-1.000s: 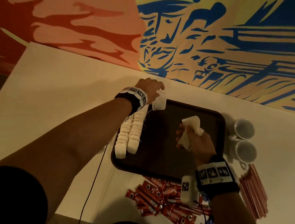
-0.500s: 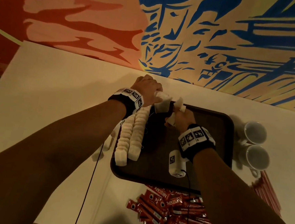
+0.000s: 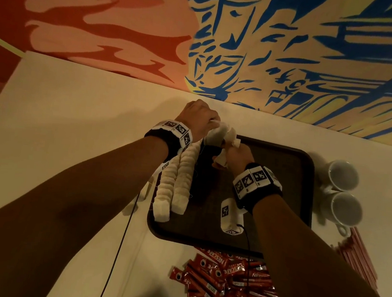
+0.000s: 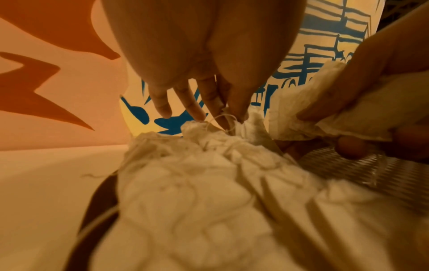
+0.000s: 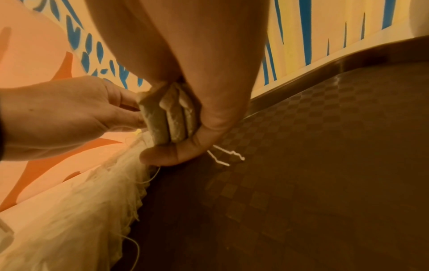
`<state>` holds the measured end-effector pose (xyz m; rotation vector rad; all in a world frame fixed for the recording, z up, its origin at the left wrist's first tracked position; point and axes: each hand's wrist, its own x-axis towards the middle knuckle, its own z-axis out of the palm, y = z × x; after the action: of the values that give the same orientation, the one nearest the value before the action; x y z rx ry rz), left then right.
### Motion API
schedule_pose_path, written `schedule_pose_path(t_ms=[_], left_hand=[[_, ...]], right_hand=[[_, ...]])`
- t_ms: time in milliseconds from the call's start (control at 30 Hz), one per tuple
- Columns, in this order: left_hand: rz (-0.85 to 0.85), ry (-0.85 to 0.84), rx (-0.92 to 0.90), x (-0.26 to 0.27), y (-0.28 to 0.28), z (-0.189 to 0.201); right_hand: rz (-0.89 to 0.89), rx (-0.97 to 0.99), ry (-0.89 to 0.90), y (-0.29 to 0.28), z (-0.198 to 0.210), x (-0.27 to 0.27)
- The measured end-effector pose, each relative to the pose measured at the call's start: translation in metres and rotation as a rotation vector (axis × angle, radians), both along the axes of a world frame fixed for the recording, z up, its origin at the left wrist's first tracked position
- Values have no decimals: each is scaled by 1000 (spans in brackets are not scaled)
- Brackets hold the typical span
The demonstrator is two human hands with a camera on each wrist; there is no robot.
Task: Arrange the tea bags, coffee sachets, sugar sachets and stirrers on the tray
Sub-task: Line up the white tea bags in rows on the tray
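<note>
Only the right wrist view showed the right hand [image 5: 185, 117] clenching three tea bags [image 5: 167, 119] edge-on. The left hand [image 4: 204, 102] pinched a bag's top in the rows on the tray [image 3: 302, 171] at frame centre. The coffee sachets [image 3: 226, 281] were cut off at the lower edge of the head view.

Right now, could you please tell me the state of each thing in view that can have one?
Left hand: pinching a tea bag at the rows' far end.
Right hand: gripping a small stack of tea bags.
Tea bag rows: two, lined up along the tray's left side.
Tray: mostly bare.
Coffee sachets: heaped off the tray.
Cups: two, empty.
</note>
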<state>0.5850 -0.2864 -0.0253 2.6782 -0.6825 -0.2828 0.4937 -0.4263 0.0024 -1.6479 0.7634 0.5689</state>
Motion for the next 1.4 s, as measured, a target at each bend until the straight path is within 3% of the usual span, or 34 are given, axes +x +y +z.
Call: schedule_pose_path(t_ms=[267, 400, 567, 833, 1067, 1400], left_hand=[[93, 43, -126, -7, 1, 5], [206, -27, -252, -17, 8, 29], [340, -71, -471, -50, 17, 76], [361, 183, -689, -129, 19, 145], [381, 256, -800, -201, 8, 190], [324, 315, -932, -283, -14, 231]], right_hand=[[-33, -43, -7, -11, 6, -3], [-221, 145, 25, -25, 23, -10], [-222, 432, -120, -30, 62, -27], [-177, 786, -169, -33, 127, -66], [-21, 729, -355, -46, 177, -123], [43, 460, -580, -55, 212, -191]])
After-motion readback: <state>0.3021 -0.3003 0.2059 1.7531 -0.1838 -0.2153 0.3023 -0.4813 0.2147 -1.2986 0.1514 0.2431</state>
